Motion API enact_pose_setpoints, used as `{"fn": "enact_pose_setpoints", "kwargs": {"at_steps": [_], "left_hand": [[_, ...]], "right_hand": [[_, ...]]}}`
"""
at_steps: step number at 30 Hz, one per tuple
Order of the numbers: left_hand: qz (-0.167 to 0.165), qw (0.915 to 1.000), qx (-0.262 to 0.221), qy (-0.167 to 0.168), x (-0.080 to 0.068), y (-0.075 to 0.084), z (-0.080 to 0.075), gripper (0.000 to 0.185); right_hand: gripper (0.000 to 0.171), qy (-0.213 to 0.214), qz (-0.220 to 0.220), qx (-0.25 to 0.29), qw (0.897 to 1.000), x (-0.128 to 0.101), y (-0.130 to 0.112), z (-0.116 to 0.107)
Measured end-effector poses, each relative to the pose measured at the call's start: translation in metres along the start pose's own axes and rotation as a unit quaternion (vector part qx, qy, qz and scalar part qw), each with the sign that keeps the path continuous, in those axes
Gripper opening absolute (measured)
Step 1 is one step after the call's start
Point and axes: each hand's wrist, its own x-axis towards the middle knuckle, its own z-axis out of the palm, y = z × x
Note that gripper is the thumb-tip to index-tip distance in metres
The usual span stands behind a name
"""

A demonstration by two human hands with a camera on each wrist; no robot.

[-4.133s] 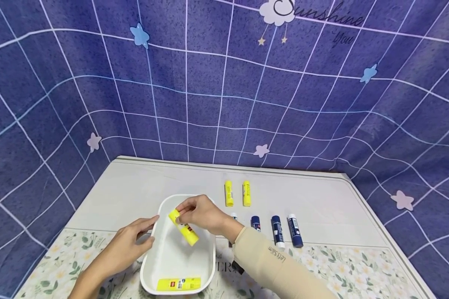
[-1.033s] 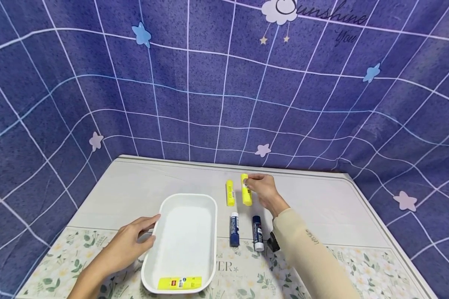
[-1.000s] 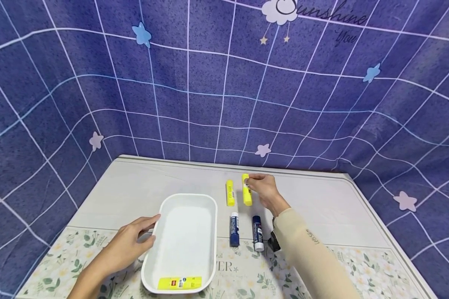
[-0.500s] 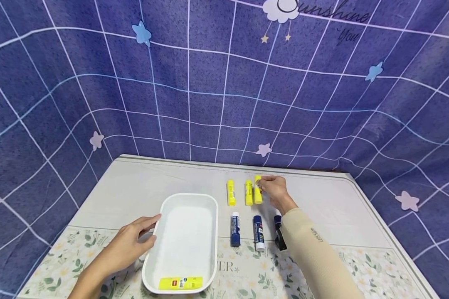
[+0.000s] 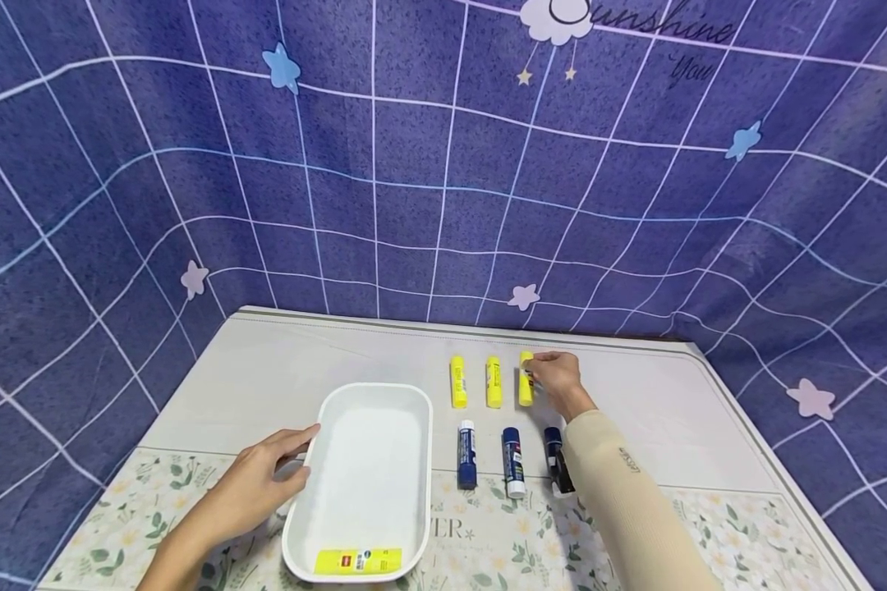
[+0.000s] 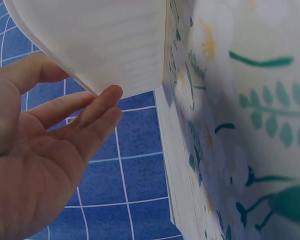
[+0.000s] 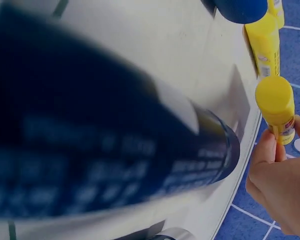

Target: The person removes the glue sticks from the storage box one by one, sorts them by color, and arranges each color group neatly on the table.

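My right hand (image 5: 558,376) pinches a yellow glue stick (image 5: 526,382) by its side, low over the back of the table. In the right wrist view thumb and fingers hold this glue stick (image 7: 276,100) near its far end. To its left lie two more yellow glue sticks, one in the middle (image 5: 494,382) and one at the left end (image 5: 458,382) of the row. My left hand (image 5: 255,480) rests its fingertips and thumb against the left rim of a white tray (image 5: 362,468). In the left wrist view the fingers (image 6: 102,100) touch the tray's edge, fairly straight.
A yellow glue stick (image 5: 358,561) lies at the tray's near end. In front of the yellow row lie blue-and-white glue sticks, at left (image 5: 467,455), middle (image 5: 513,462) and right (image 5: 553,439), the right one partly behind my wrist. A patterned curtain (image 5: 443,205) hangs behind the table.
My right hand has taken a yellow glue stick from over the tray to the back row and shifted right with it, past two others. The left hand stays at the tray.
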Motion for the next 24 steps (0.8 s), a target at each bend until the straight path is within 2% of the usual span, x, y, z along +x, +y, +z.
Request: {"fn": "enact_pose_setpoints", "kwargs": {"at_steps": [11,17,24], "left_hand": [[-0.005,1.0,-0.002,0.001,-0.0001,-0.0004,0.0001,0.057],[-0.009,1.0,-0.003,0.0,-0.0005,-0.0014,0.0001,0.057],[-0.014,0.9998,-0.006,-0.01,-0.0008,-0.0019,-0.0005,0.058]], "right_hand": [[0.031,-0.003,0.03,-0.046,0.999,0.0035,-0.0027,-0.002],[0.03,-0.015,0.03,-0.067,0.997,0.0028,-0.0032,-0.0023],[0.031,-0.01,0.033,-0.124,0.992,0.0014,0.0007,0.0024]]}}
